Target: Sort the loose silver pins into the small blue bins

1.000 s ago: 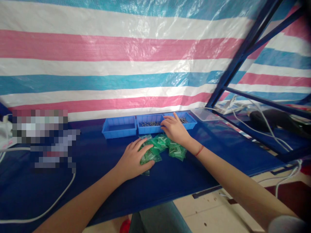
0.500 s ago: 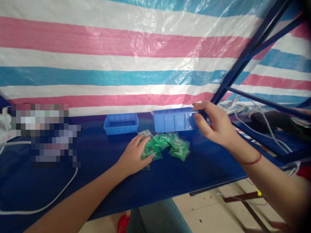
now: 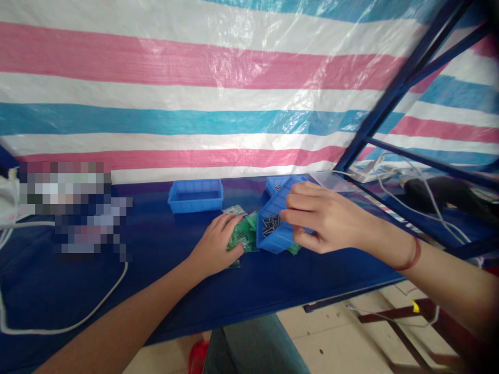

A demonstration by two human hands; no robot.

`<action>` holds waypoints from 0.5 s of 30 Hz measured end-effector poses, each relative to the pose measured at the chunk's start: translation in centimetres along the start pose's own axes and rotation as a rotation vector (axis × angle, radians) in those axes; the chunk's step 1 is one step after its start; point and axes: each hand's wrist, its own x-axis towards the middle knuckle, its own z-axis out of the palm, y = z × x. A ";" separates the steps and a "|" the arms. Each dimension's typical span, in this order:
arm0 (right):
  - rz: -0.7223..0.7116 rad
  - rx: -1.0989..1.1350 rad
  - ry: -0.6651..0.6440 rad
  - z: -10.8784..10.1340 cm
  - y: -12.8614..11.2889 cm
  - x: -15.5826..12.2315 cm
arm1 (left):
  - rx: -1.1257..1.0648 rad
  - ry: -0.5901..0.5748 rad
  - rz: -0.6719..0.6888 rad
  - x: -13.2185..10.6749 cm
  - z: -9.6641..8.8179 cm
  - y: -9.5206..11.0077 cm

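My right hand (image 3: 329, 215) grips the edge of a blue plastic bin (image 3: 275, 245), which is tilted over the packets. Dark screws or similar small metal pieces (image 3: 270, 225) lie inside its lower end. My left hand (image 3: 213, 246) rests with fingers apart on small green plastic packets (image 3: 245, 236), thumb at their near side. The tilted bin covers part of the packet pile. Behind it, partly hidden, another blue bin (image 3: 273, 186) holds small metal pieces.
A blue bin (image 3: 195, 206) stands at the back of the blue table (image 3: 175, 298). Pixelated items (image 3: 66, 187) and a white cable (image 3: 91, 318) lie at left. A blue metal frame (image 3: 384, 111) rises at right, near cables and a black object (image 3: 432, 195).
My right hand has brought the bin left and toward me, tipping it over the packets. The screws inside and the bin behind now show. My left hand stays on the packets.
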 end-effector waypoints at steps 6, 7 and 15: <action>-0.178 -0.031 -0.118 -0.9 -0.7 3.7 | 0.024 0.020 0.015 -0.2 0.4 -0.1; -0.196 -0.029 -0.136 -1.0 -0.7 4.3 | 0.028 0.019 0.017 -0.3 0.5 -0.1; -0.303 0.000 -0.219 -0.3 -1.0 7.7 | 0.068 -0.009 0.040 -0.5 0.2 0.4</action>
